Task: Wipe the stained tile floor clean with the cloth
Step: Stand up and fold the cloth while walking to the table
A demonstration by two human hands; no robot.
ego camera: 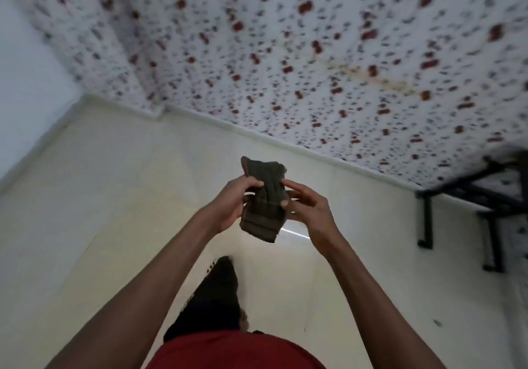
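Observation:
A dark olive cloth, folded into a narrow bundle, is held up in front of me at chest height over the pale glossy tile floor. My left hand grips the cloth's left side with fingers curled over its front. From the right, my right hand pinches it, thumb on the front and fingers behind. The cloth's lower end hangs free below both hands. The whole view is blurred, and no stain shows on the visible tiles.
A wall with a white sheet patterned in red and dark flecks meets the floor along a white skirting. A black metal frame stands at the right. My dark trouser leg reaches forward on the floor.

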